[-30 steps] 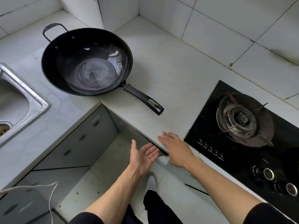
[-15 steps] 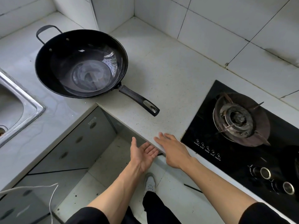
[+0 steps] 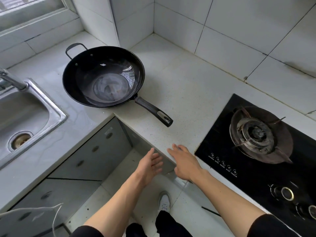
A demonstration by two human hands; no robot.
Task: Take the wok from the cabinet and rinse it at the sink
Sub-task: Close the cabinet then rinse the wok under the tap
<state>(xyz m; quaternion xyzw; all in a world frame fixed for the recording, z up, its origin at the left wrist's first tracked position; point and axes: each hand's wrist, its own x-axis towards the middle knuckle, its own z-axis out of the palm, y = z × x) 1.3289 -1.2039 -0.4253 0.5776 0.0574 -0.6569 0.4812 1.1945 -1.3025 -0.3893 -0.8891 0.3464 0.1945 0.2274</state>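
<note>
Taking the wok [image 3: 102, 77] as the landmark, the steel sink [image 3: 56, 115] lies to its left, sunk into the pale tabletop [image 3: 179, 93], with a drain [image 3: 20, 140] in its basin and the metal tap [image 3: 12, 81] at its far rim. The wok itself sits upright on the tabletop in the inner corner of the L-shaped run, apart from the sink, black and round, its small loop handle [image 3: 75, 48] pointing toward the tiled wall and its long handle [image 3: 153, 112] reaching toward the tabletop's near edge. Below the wok, grey cabinet doors [image 3: 92, 151] face the tiled floor. Nearer the viewer than the wok's long handle, the left hand [image 3: 150, 165] hangs in the air in front of the cabinet face, palm turned up and toward the right, fingers straight and relaxed, holding nothing. Just right of it, the right hand [image 3: 183, 160] is spread flat, palm down, at the tabletop's edge with its fingers loosely extended, also gripping nothing; both are well apart from the wok. Farthest right of the wok, the black glass gas hob [image 3: 222, 134] is set into the tabletop, with a round burner [image 3: 256, 134] and control knobs [image 3: 287, 194] toward the near corner.
</note>
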